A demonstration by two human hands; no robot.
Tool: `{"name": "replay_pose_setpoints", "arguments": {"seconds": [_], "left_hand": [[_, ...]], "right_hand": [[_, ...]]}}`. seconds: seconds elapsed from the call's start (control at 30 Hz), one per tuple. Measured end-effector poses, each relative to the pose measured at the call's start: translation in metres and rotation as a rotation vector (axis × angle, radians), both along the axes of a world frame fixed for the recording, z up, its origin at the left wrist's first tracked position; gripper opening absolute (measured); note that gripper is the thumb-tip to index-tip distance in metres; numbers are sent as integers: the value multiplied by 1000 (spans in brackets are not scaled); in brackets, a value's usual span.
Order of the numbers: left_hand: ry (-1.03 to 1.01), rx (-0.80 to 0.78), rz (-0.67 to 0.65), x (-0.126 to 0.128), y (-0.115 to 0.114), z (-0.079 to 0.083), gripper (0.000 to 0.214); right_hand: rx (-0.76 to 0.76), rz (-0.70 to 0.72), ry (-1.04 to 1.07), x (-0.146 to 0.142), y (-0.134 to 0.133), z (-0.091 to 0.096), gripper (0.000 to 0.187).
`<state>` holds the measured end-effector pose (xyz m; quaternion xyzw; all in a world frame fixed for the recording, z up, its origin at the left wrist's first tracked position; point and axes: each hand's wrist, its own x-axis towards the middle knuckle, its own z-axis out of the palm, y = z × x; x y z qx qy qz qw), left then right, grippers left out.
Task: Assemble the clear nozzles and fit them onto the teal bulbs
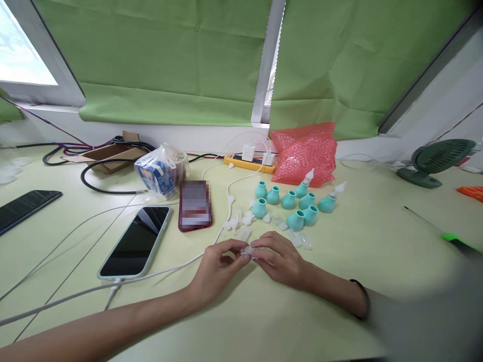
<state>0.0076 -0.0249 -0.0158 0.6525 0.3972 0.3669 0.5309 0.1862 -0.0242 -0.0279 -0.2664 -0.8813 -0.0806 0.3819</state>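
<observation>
Between the fingertips of both hands is a small clear plastic piece (pixel 247 251), partly covered by the fingers. My left hand (pixel 222 266) pinches it from the left, and my right hand (pixel 281 259) grips it from the right. Just beyond the hands lie loose translucent pieces (pixel 245 233) and clear tubes (pixel 300 239). Several teal rubber bulbs (pixel 295 220) stand upright behind them, mostly with open necks. Two bulbs at the back and right, one a teal bulb (pixel 326 203), carry translucent pointed tips (pixel 340 187).
A white cable (pixel 181 265) crosses the table near my left hand. Left are a phone (pixel 136 242), a red-cased phone (pixel 195 206) and a bagged bundle (pixel 162 171). Behind stand a yellow power strip (pixel 249 163) and pink bubble wrap (pixel 305 153). A green-handled screwdriver (pixel 453 237) and fan (pixel 433 158) are right.
</observation>
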Motion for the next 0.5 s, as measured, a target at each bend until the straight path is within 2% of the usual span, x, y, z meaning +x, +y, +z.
{"name": "replay_pose_setpoints", "arguments": {"seconds": [0.07, 0.17, 0.33, 0.5], "left_hand": [[17, 21, 20, 0, 0, 0, 22], [31, 48, 48, 0, 0, -1, 19], [43, 50, 29, 0, 0, 1, 11], [81, 65, -15, -1, -1, 2, 13]], "right_hand": [[-63, -8, 9, 1, 0, 2, 28], [-179, -95, 12, 4, 2, 7, 40], [-301, -165, -107, 4, 4, 10, 52], [-319, -219, -138, 2, 7, 3, 47]]}}
